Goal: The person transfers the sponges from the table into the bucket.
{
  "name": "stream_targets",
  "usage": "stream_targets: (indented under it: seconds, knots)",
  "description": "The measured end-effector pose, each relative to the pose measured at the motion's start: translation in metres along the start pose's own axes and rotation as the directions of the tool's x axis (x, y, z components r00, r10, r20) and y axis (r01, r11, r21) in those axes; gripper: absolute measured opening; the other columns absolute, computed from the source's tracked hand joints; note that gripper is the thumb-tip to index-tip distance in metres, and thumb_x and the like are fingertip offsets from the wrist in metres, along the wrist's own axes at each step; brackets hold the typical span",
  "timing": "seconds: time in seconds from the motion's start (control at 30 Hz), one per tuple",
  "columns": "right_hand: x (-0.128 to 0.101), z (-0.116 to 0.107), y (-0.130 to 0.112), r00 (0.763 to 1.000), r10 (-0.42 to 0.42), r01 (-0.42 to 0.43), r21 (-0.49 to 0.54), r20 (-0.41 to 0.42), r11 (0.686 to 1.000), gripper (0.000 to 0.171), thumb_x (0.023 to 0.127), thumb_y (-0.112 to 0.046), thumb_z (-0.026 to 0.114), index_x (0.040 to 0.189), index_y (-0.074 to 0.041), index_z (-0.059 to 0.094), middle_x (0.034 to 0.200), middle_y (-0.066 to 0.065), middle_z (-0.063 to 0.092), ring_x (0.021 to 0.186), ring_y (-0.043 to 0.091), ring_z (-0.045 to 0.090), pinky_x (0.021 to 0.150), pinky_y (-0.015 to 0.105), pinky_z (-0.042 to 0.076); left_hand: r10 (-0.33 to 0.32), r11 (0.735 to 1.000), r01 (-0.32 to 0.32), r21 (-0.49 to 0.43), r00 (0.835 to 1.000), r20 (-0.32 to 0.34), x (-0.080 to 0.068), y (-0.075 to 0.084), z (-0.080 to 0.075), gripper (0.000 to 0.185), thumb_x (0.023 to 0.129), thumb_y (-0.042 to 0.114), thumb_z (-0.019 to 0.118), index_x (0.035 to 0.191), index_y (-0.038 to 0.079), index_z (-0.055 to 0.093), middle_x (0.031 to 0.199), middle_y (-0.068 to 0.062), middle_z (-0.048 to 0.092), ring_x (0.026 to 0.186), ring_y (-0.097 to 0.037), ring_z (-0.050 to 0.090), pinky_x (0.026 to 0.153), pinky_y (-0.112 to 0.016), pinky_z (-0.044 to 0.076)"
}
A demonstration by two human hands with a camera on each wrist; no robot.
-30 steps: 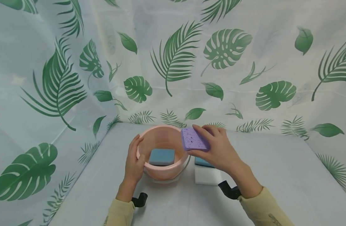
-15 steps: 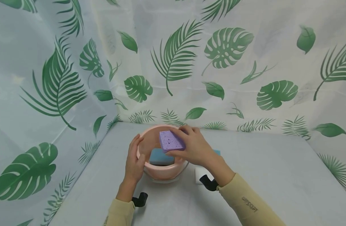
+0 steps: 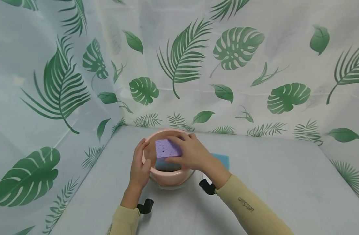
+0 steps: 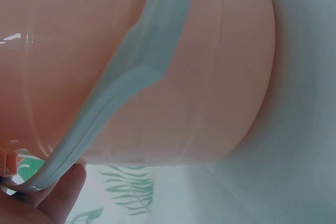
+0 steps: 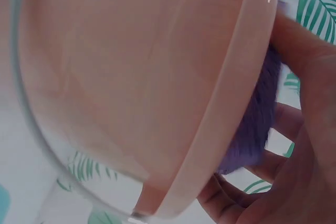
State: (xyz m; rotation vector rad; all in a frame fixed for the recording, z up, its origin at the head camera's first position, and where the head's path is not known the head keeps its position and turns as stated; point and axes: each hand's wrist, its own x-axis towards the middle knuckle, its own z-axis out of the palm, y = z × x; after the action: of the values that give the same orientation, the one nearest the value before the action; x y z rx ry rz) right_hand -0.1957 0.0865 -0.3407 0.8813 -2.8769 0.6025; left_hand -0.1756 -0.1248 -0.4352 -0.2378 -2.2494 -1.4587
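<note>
A person's right hand (image 3: 191, 153) pinches a purple sponge (image 3: 167, 148) between curled fingers and thumb, holding it inside the mouth of a pink bucket (image 3: 170, 178), just above a blue sponge (image 3: 167, 165) that lies on the bucket's bottom. In the right wrist view, the purple sponge (image 5: 257, 124) shows behind the bucket's rim, with the fingers (image 5: 273, 182) wrapped around it. The left hand (image 3: 139, 168) grips the bucket's rim at about nine o'clock, thumb inside and fingers curled against the outer wall. In the left wrist view, the bucket's pink wall (image 4: 210, 77) fills the frame, crossed by its pale handle (image 4: 142, 72). The bucket stands on a grey table (image 3: 279, 182), near the middle. Just past the right wrist, at about three o'clock from the bucket, another blue sponge (image 3: 221, 160) lies on the table. A curtain printed with green leaves (image 3: 182, 55) hangs behind and to the left.
</note>
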Motion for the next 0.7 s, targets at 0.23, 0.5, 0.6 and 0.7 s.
stream_targets:
  seconds: [0.23, 0.5, 0.6, 0.7]
  knots:
    - [0.0049, 0.0002, -0.0038, 0.999, 0.035, -0.035, 0.014, 0.035, 0.999, 0.065, 0.092, -0.046, 0.07, 0.147, -0.016, 0.054, 0.151, 0.012, 0.045, 0.132, 0.04, 0.046, 0.101, 0.054, 0.046, 0.004, 1.0, -0.004, 0.013, 1.0, -0.003, -0.0004, -0.0002, -0.0001, 0.06, 0.085, 0.003, 0.045, 0.145, 0.003, 0.048, 0.16, -0.009, 0.033, 0.147, -0.029, 0.029, 0.114, -0.06, 0.025]
    - [0.0028, -0.0001, 0.0001, 0.999, 0.034, -0.033, -0.001, 0.015, 0.999, 0.061, 0.092, -0.041, 0.071, 0.145, -0.015, 0.056, 0.149, 0.01, 0.048, 0.13, 0.037, 0.048, 0.1, 0.052, 0.047, -0.014, 1.0, 0.014, 0.019, 1.0, -0.001, -0.0011, 0.0017, -0.0006, 0.061, 0.084, 0.005, 0.044, 0.145, 0.004, 0.048, 0.16, -0.008, 0.033, 0.148, -0.027, 0.029, 0.114, -0.059, 0.024]
    - [0.0035, -0.0022, 0.0006, 1.0, 0.02, -0.02, -0.008, 0.001, 1.0, 0.06, 0.093, -0.037, 0.072, 0.145, -0.013, 0.056, 0.149, 0.01, 0.049, 0.129, 0.036, 0.049, 0.1, 0.051, 0.047, -0.014, 1.0, 0.014, 0.019, 1.0, -0.003, -0.0008, 0.0015, -0.0002, 0.061, 0.084, 0.005, 0.044, 0.145, 0.004, 0.048, 0.16, -0.008, 0.033, 0.148, -0.027, 0.029, 0.115, -0.059, 0.024]
    - [0.0025, -0.0063, 0.0011, 1.0, 0.016, -0.016, 0.0, -0.015, 1.0, 0.059, 0.093, -0.034, 0.072, 0.145, -0.013, 0.055, 0.148, 0.011, 0.05, 0.131, 0.036, 0.048, 0.104, 0.052, 0.044, -0.006, 1.0, 0.006, 0.016, 1.0, -0.006, -0.0003, 0.0015, 0.0003, 0.061, 0.084, 0.005, 0.044, 0.145, 0.004, 0.048, 0.16, -0.008, 0.033, 0.147, -0.027, 0.029, 0.115, -0.059, 0.024]
